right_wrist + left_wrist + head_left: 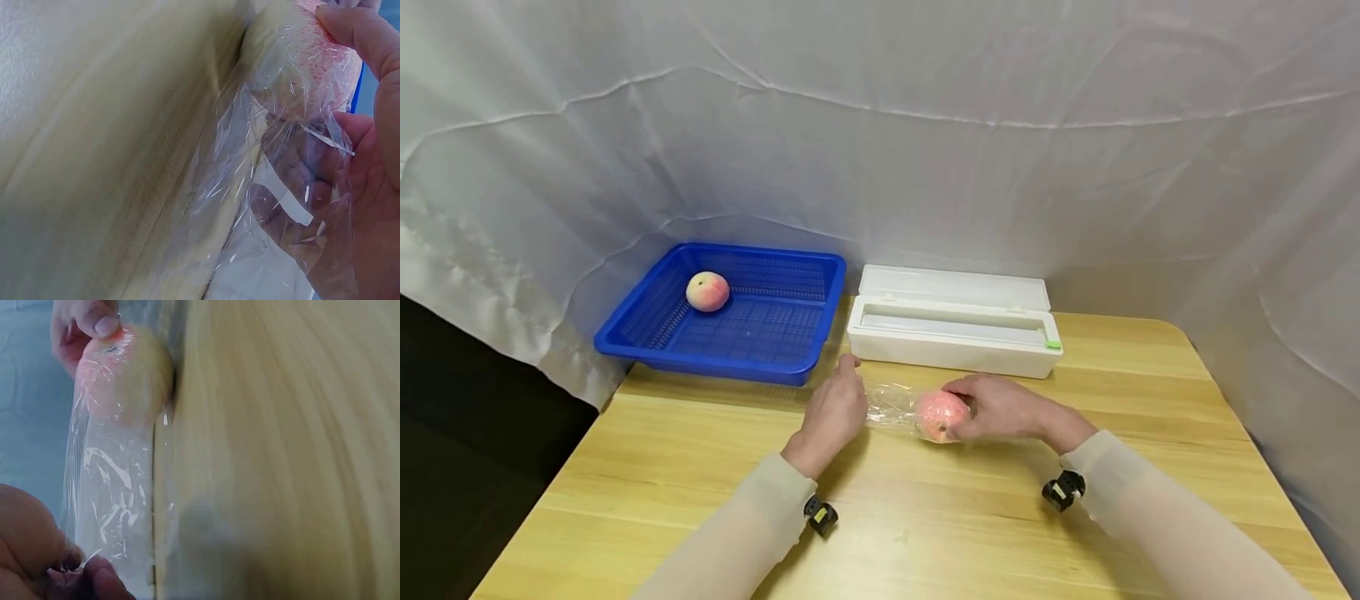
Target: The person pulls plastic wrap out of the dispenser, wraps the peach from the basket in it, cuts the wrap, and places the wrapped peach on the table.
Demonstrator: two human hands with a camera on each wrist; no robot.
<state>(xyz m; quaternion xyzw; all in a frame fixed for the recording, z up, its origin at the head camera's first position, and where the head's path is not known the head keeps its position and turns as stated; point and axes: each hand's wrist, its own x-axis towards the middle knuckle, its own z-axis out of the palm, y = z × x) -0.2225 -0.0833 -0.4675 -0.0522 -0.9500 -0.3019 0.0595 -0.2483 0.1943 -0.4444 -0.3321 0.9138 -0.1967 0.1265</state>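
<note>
A pink and pale-yellow peach (942,415) lies on its side near the middle of the table, wrapped in clear cling film (891,406). My right hand (1007,408) grips it from the right, thumb and fingers around its side. Loose film also hangs over that palm in the right wrist view, where the film (231,181) is crumpled. To the left, my left hand (837,408) pinches the far end of the film (112,494) between thumb and finger. The stretch between that hand and the peach looks wrinkled and drawn out.
Behind the hands stands a white cling film dispenser box (955,350), its lid (955,286) raised and a green piece at its right end. At the back left, a blue plastic basket (808,364) holds another peach (707,292). A pale curtain (925,167) hangs behind the table.
</note>
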